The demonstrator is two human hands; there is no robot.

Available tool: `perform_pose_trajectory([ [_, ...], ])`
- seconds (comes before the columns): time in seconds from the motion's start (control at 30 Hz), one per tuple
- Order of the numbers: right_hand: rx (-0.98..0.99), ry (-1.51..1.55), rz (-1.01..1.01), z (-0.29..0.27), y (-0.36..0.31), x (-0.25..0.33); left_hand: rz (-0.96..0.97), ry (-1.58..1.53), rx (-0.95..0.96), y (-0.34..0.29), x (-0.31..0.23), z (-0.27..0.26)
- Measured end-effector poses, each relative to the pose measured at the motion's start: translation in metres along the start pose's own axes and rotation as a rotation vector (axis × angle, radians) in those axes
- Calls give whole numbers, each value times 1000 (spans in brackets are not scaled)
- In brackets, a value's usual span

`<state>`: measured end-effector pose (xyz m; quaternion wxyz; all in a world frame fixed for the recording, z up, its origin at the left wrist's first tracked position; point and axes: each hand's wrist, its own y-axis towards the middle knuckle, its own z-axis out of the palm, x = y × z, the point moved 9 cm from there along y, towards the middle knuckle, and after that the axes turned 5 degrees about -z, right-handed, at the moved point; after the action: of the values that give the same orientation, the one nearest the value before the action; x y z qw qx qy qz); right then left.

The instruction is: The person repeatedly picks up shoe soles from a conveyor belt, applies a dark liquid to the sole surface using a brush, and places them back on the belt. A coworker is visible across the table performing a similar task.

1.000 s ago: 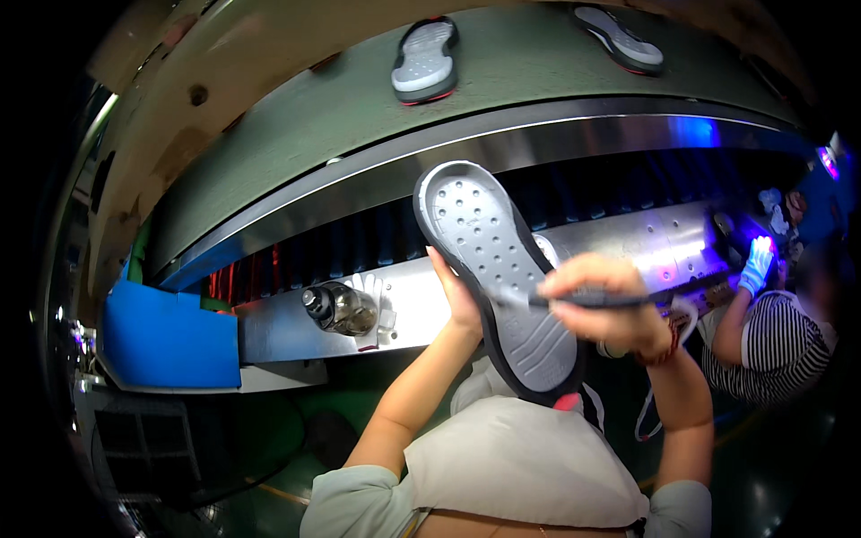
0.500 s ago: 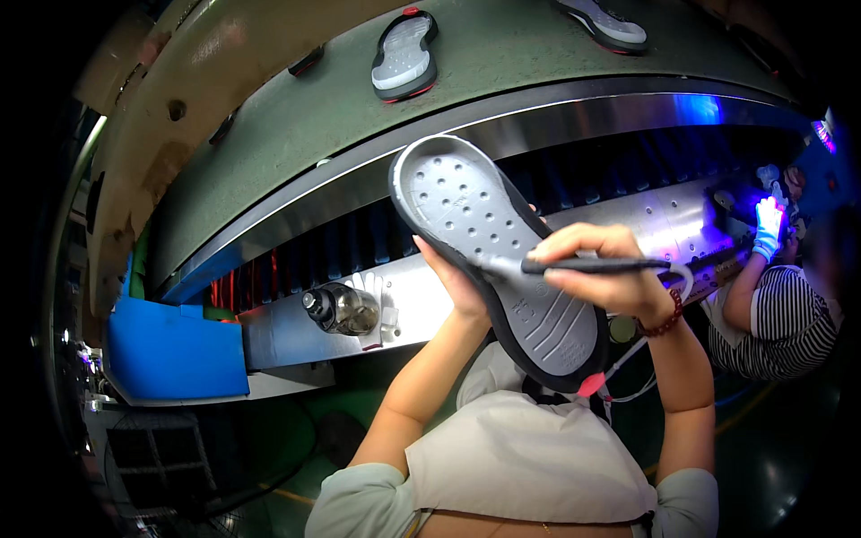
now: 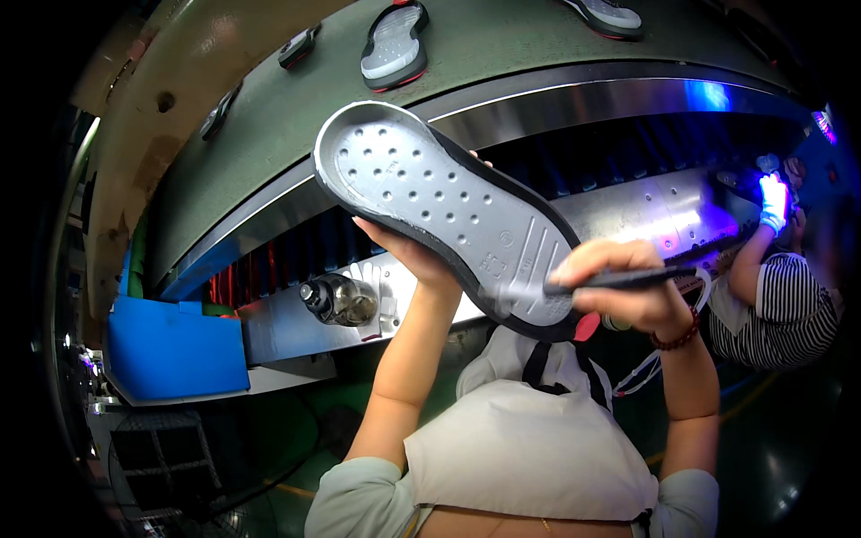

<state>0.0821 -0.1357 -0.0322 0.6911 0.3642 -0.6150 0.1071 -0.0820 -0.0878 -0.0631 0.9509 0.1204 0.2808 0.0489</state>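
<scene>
My left hand point(image 3: 408, 251) holds a grey shoe sole with a black rim point(image 3: 439, 202) from beneath, its dimpled inner face turned up toward me and its toe pointing up-left. My right hand point(image 3: 628, 291) grips a thin dark brush point(image 3: 619, 281) whose tip lies on the heel end of the sole. A beaded bracelet circles my right wrist. I wear a light apron over a pale shirt.
A green conveyor belt point(image 3: 502, 45) curves above, carrying more soles point(image 3: 395, 43). A metal ledge holds a small bottle point(image 3: 339, 300). A blue box point(image 3: 175, 350) sits at the left. At the right a person in a striped shirt point(image 3: 776, 309) works under violet light.
I have lifted the sole closer and swung its toe further left. My right hand with the brush stays at the heel end. Soles on the belt have shifted leftward.
</scene>
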Motion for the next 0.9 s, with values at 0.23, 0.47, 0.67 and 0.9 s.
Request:
perform_pose_trajectory([
  [0.23, 116, -67, -77, 15, -23, 4, 82, 91, -149, 3, -12, -29],
  [0.47, 109, -423, -118, 17, -37, 1, 77, 150, -151, 4, -14, -41],
  [0.67, -158, 306, 47, -17, -48, -38, 161, 407, -276, 8, -28, 5],
  [0.9, -380, 729, 95, 19, -48, -51, -144, 14, 207, -65, 46, 13],
])
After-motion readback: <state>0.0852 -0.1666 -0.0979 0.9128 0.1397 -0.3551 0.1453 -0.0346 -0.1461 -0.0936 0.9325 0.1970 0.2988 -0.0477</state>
